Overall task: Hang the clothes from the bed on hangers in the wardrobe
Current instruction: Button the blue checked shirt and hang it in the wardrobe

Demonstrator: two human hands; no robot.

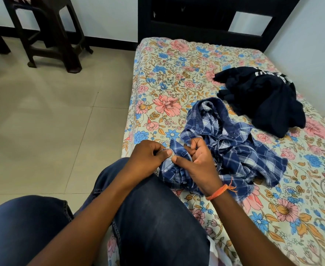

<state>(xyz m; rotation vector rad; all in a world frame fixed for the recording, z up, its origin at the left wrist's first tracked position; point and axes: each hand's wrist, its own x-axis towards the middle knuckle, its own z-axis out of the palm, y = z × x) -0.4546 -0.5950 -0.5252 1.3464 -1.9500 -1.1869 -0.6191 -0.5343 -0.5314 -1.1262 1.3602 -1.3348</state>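
Blue plaid shirt (232, 144) pinched by both hands.

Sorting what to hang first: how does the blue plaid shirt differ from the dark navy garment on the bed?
The blue plaid shirt is checked in blue and white; the dark navy garment is plain with white lettering. The shirt is pinched by the left hand and right hand; the navy garment lies untouched, farther away. Both are crumpled on the floral bedsheet.
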